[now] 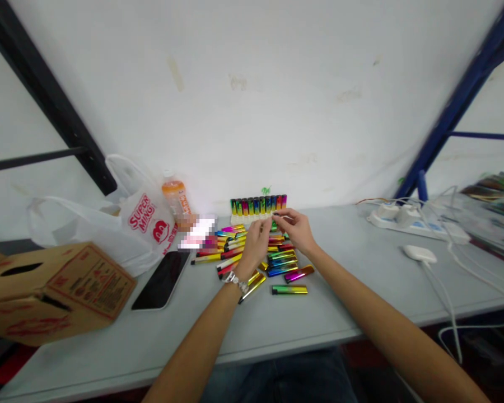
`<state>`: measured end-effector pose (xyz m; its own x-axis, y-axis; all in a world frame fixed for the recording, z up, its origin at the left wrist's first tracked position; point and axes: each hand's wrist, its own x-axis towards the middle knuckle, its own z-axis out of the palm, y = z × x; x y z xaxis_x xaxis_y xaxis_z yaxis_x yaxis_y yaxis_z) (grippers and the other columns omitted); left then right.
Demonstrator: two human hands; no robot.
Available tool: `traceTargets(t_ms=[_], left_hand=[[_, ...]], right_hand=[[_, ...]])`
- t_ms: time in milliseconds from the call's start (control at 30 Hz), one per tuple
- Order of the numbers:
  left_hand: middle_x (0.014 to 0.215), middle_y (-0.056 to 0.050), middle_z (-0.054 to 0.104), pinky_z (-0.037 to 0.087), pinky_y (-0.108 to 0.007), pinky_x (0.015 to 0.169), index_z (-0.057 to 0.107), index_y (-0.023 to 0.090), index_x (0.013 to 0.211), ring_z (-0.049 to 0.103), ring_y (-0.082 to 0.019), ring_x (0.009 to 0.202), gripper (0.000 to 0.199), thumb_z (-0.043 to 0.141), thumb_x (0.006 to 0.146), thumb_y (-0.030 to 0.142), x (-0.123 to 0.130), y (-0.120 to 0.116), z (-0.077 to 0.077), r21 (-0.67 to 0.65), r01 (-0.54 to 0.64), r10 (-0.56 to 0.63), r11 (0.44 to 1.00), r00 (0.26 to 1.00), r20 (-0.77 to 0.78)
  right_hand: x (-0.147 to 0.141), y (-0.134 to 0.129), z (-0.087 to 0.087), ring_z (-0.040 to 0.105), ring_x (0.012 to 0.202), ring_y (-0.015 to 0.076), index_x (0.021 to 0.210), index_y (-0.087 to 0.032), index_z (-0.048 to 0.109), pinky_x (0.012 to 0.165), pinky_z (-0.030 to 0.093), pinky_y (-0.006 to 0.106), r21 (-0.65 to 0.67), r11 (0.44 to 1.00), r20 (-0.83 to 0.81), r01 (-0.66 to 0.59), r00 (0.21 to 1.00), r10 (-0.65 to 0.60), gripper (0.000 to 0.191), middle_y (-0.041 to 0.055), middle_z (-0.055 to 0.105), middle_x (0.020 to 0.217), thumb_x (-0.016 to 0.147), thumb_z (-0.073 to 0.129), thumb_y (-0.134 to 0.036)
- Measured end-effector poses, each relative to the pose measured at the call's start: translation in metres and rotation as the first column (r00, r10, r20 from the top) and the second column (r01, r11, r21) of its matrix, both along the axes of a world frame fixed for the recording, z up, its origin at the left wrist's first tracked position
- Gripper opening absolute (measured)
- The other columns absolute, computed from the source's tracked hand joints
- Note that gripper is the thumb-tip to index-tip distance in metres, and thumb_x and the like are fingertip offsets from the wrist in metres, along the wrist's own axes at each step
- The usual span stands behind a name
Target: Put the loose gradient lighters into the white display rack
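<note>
Several shiny, multicoloured lighters (256, 206) stand upright in a row in a white holder (244, 220) against the wall. In front of that row, my left hand (256, 246) and my right hand (296, 228) meet with their fingers closed. Between the fingertips shows a green lighter (274, 225) with a dark end; the fingers partly hide it. Beneath and around my hands lies a loose heap of lighters (282, 262) in yellow, red, blue and pink. One green-yellow lighter (289, 290) rests apart, nearer the table's front edge.
On the left are a cardboard box (84, 296), a white plastic bag (134, 224), an orange drink bottle (177, 201) and a dark phone (162, 282). A power strip (420, 224) and a white charger (420, 254) with cables lie on the right. The wall bounds the table (340, 302) behind.
</note>
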<state>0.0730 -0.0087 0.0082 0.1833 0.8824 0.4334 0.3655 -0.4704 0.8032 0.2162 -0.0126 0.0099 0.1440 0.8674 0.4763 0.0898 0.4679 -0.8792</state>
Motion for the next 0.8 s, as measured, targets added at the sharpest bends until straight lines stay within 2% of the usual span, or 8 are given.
traceTargets(t_ms=[67,133,200,300,400,500,667,800], left_hand=[[0.109,-0.011,0.066,0.046,-0.037,0.096,0.062,0.015,0.107,0.06,-0.021,0.103,0.025,0.048,0.096,0.032,-0.005,0.001,-0.001,0.139,-0.03,0.045,0.99,0.993,-0.106],[0.106,-0.01,0.065,0.045,-0.04,0.097,0.064,0.017,0.103,0.059,-0.023,0.104,0.018,0.051,0.093,0.024,-0.012,0.001,-0.002,0.225,0.006,0.055,0.974,0.963,-0.263],[0.102,-0.008,0.066,0.045,-0.041,0.095,0.067,0.019,0.094,0.059,-0.024,0.102,0.014,0.053,0.091,0.02,-0.017,0.001,-0.002,0.235,0.079,0.026,0.969,0.91,-0.415],[0.102,-0.006,0.066,0.046,-0.041,0.092,0.069,0.021,0.093,0.058,-0.025,0.101,0.01,0.061,0.088,0.025,-0.023,0.001,-0.003,0.201,0.165,-0.034,0.966,0.846,-0.532],[0.104,-0.006,0.065,0.047,-0.041,0.091,0.07,0.023,0.098,0.058,-0.026,0.103,0.016,0.068,0.085,0.031,-0.026,0.003,-0.003,0.153,0.225,-0.102,0.962,0.82,-0.564],[0.108,-0.007,0.065,0.047,-0.041,0.092,0.071,0.023,0.101,0.058,-0.026,0.105,0.018,0.069,0.085,0.029,-0.028,0.004,-0.002,0.137,0.255,-0.138,0.957,0.818,-0.559],[0.108,-0.007,0.065,0.047,-0.04,0.096,0.068,0.022,0.105,0.058,-0.025,0.106,0.018,0.062,0.088,0.023,-0.03,0.006,-0.002,0.156,0.257,-0.13,0.954,0.821,-0.557],[0.11,-0.008,0.066,0.046,-0.04,0.098,0.067,0.02,0.106,0.059,-0.025,0.106,0.019,0.06,0.089,0.022,-0.031,0.011,-0.006,0.172,0.248,-0.098,0.953,0.793,-0.601]], right_hand=[[0.014,0.014,0.004,0.062,0.061,0.0136,0.094,-0.019,0.065,0.059,0.05,0.027,0.035,0.997,0.002,0.069,0.998,-0.069,0.036,0.0019,0.068,0.081,0.075,0.072,-0.049],[0.028,0.033,0.007,0.064,0.063,0.0132,0.096,-0.019,0.062,0.058,0.051,0.027,0.061,0.992,0.058,0.113,0.991,-0.117,0.035,0.0031,0.068,0.091,0.076,0.07,-0.047],[0.04,0.053,0.008,0.064,0.064,0.0141,0.095,-0.019,0.06,0.06,0.051,0.027,0.066,0.988,0.181,0.141,0.972,-0.15,0.031,0.0025,0.067,0.088,0.077,0.068,-0.043],[0.052,0.081,0.007,0.063,0.069,0.0151,0.091,-0.018,0.062,0.069,0.051,0.029,0.097,0.977,0.4,0.19,0.891,-0.213,0.021,0.0021,0.068,0.085,0.078,0.064,-0.035],[0.055,0.101,0.007,0.06,0.072,0.0151,0.089,-0.017,0.063,0.074,0.049,0.03,0.119,0.973,0.535,0.197,0.813,-0.23,0.016,0.0018,0.068,0.081,0.078,0.061,-0.028],[0.053,0.113,0.007,0.059,0.072,0.0149,0.091,-0.015,0.065,0.075,0.048,0.029,0.122,0.977,0.61,0.174,0.763,-0.212,0.018,0.0024,0.069,0.081,0.077,0.06,-0.024],[0.049,0.123,0.012,0.059,0.072,0.0148,0.091,-0.014,0.069,0.073,0.047,0.028,0.071,0.99,0.637,0.122,0.758,-0.139,0.018,0.003,0.069,0.079,0.076,0.061,-0.02],[0.049,0.129,0.014,0.06,0.068,0.0142,0.089,-0.013,0.069,0.07,0.047,0.027,0.005,0.994,0.616,0.108,0.783,-0.088,0.015,0.0022,0.069,0.074,0.076,0.063,-0.018]])
